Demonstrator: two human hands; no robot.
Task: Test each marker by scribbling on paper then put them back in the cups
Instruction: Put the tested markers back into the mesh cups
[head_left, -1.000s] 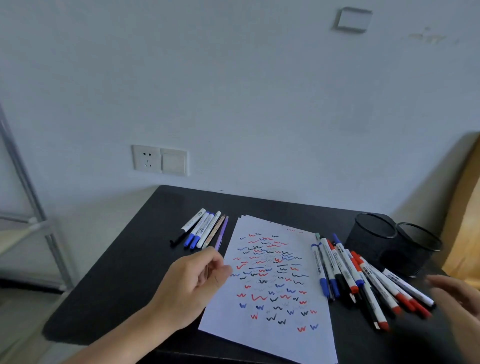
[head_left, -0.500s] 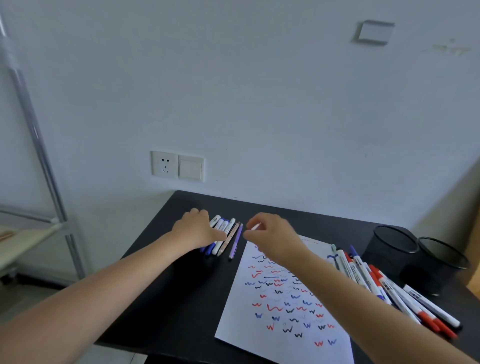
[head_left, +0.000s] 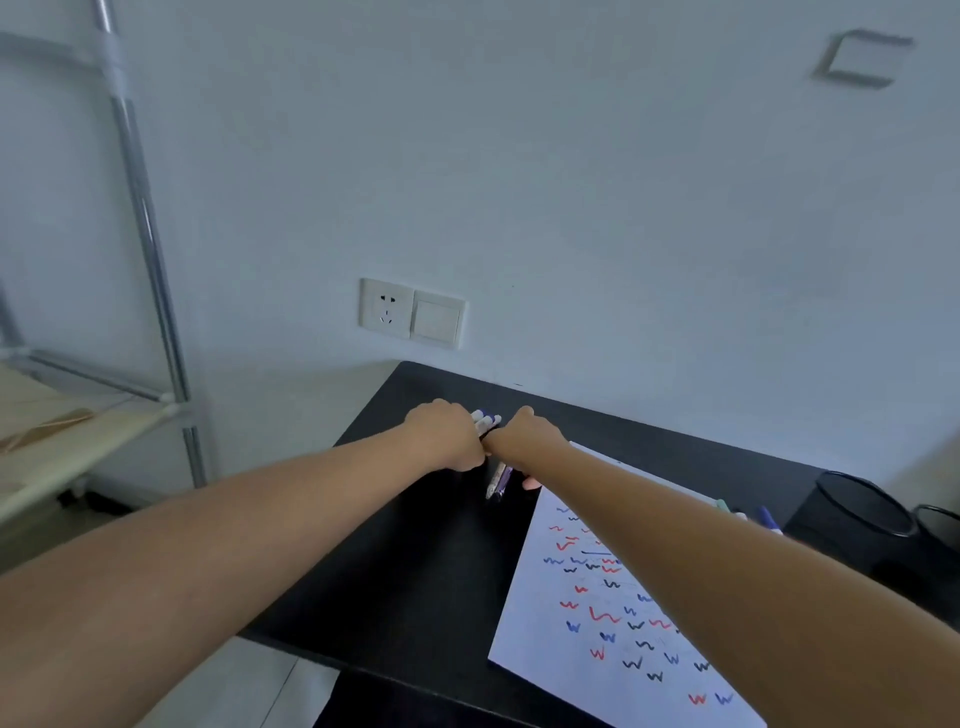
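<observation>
Reaching in from the bottom of the view, two bare forearms stretch across a black bench (head_left: 415, 561). Nearest, on the right, lies a white sheet of paper (head_left: 597, 623) covered in short red, blue and black squiggles, the test marks. The right forearm passes over its upper part.

Further on, toward the bench's far left corner, the left hand (head_left: 449, 436) and the right hand (head_left: 524, 434) meet around a small bunch of markers (head_left: 497, 478). Both hands curl in on the bunch from either side and grip it between them, probably to gather the pens into one bundle for carrying. The fingers are mostly hidden behind the backs of the hands. White ends with a touch of purple poke out beyond the knuckles. Pale and purple barrels show below, just beside the paper's top corner.

At the right edge stand two black mesh cups (head_left: 852, 514), well apart from the bunch, with a few loose markers (head_left: 766, 519) near them. Behind is a white wall with a socket (head_left: 387, 309), and a metal rack (head_left: 150, 218) stands at the left.
</observation>
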